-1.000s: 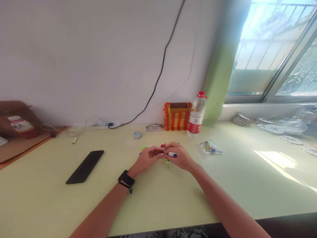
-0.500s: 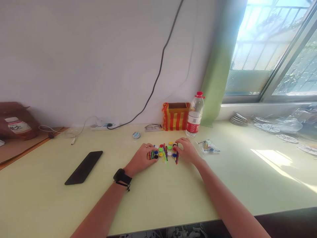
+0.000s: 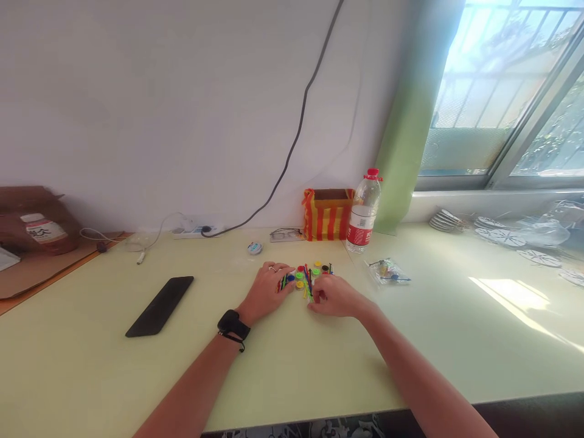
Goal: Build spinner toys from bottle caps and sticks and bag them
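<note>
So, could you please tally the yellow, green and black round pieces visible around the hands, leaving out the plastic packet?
Yellow round pieces: 2
Green round pieces: 2
Black round piece: 1
Total in view: 5

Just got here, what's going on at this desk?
Someone is working bare-handed over coloured round pieces and thin sticks on a pale table. The left hand partly covers the left end of the group; the right hand, curled, is at its near right side. Whether either grips a piece can't be made out. A clear packet of small parts lies further right; a red-capped bottle and a striped container stand behind.
</note>
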Available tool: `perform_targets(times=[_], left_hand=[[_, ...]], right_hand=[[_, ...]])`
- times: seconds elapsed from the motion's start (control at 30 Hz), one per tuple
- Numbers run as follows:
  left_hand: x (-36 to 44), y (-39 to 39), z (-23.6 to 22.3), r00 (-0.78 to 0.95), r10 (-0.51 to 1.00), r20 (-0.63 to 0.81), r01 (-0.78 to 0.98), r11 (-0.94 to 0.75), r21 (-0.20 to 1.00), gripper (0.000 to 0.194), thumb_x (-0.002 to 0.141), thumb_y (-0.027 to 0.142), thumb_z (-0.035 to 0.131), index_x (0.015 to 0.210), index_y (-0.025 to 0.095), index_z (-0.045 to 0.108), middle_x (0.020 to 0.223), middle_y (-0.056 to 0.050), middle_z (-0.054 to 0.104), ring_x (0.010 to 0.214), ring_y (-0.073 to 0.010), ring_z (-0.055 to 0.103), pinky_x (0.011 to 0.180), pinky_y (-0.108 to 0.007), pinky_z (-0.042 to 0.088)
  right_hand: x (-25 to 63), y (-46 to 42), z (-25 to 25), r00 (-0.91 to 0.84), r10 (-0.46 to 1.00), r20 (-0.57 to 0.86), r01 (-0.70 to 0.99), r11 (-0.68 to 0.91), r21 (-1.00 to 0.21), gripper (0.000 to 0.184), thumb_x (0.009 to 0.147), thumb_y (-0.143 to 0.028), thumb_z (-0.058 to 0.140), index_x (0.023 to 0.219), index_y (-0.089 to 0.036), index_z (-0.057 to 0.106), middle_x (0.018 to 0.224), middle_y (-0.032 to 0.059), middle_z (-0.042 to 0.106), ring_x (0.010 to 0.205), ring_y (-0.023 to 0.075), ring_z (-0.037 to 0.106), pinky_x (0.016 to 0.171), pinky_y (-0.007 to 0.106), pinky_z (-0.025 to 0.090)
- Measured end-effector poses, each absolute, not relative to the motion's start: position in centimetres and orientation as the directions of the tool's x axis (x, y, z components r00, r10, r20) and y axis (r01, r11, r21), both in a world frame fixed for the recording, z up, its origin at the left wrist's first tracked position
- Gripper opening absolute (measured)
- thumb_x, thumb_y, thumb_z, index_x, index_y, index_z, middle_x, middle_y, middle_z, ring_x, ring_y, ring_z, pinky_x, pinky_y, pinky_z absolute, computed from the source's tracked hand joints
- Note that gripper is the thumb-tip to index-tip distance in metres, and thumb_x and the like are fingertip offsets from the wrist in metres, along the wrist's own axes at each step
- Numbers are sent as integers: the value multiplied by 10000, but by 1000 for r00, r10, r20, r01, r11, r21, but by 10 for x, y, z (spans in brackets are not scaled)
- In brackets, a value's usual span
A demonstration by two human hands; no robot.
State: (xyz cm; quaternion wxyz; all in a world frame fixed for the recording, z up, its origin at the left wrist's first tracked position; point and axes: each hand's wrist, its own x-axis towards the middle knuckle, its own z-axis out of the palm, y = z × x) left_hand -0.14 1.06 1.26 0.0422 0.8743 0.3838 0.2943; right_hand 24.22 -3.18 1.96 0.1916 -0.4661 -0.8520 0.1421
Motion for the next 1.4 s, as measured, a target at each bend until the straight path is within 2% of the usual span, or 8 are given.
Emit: perform_targets(times=[0.2, 0.37, 0.47, 0.57, 0.67, 0.97, 1.27, 1.4], left_hand=[[-18, 22, 14, 414, 777, 475, 701, -605, 378, 304, 973, 256, 509, 1219, 250, 687, 1210, -52, 709, 1197, -281, 549, 1073, -483, 444], [-19, 22, 11, 465, 779, 421, 685, -618, 386, 343, 973, 295, 516, 1281, 249, 659, 1270, -47, 702, 1246, -285, 522, 1102, -480, 445], [-17, 21, 9, 480, 778, 405, 686, -621, 379, 392, 1005, 314, 458, 1353, 248, 626, 1392, -50, 650, 1340, -292, 467, 1148, -506, 412], [-16, 21, 6, 495, 768, 406, 689, -632, 355, 415, 1040, 352, 405, 1392, 264, 606, 1485, -47, 585, 1423, -282, 408, 1201, -525, 350], [-16, 22, 1, 508, 779, 369, 707, -621, 338, 450, 1063, 414, 368, 1431, 263, 577, 1537, -55, 535, 1473, -274, 367, 1234, -514, 304], [-14, 24, -10, 518, 795, 315, 717, -605, 348, 549, 1073, 521, 335, 1511, 233, 496, 1610, -93, 438, 1561, -277, 227, 1263, -525, 250], [-9, 20, -8, 476, 786, 394, 699, -610, 374, 508, 1075, 494, 364, 1471, 218, 523, 1564, -123, 494, 1555, -285, 238, 1246, -565, 259], [0, 9, 0, 446, 783, 433, 686, -610, 396, 463, 1068, 445, 406, 1454, 222, 532, 1567, -105, 480, 1524, -317, 249, 1210, -568, 314]], right_hand=[[228, -37, 17, -432, 897, 95, 843, 439, -311, 143, 781, -255, 707, 668, -204, 636, 734, 16, 710, 724, 173, 616, 621, 276, 327], [219, -38, 13, -365, 926, 99, 884, 378, -275, 102, 792, -192, 649, 690, -191, 644, 763, 56, 708, 750, 197, 631, 602, 289, 291], [216, -37, 12, -345, 929, 135, 888, 370, -274, 38, 825, -194, 634, 810, -197, 669, 876, 53, 726, 831, 202, 640, 629, 286, 304], [218, -33, 12, -338, 926, 167, 886, 373, -277, 99, 879, -188, 602, 939, -198, 680, 985, 61, 725, 925, 206, 639, 677, 280, 325], [219, -30, 10, -351, 921, 170, 878, 387, -282, 149, 908, -132, 553, 916, -194, 688, 964, 64, 723, 926, 198, 637, 688, 276, 321], [228, -30, 15, -345, 906, 245, 826, 417, -380, 88, 872, -141, 590, 868, -196, 659, 844, 18, 687, 791, 151, 595, 680, 241, 343], [246, -4, 12, -140, 917, 374, 856, 302, -420, 201, 950, -203, 513, 1048, -201, 688, 986, 65, 718, 880, 187, 619, 735, 283, 396], [279, 4, 6, 36, 929, 368, 843, 170, -511, 183, 934, -241, 513, 984, -210, 686, 935, 57, 715, 837, 198, 622, 714, 301, 410]])
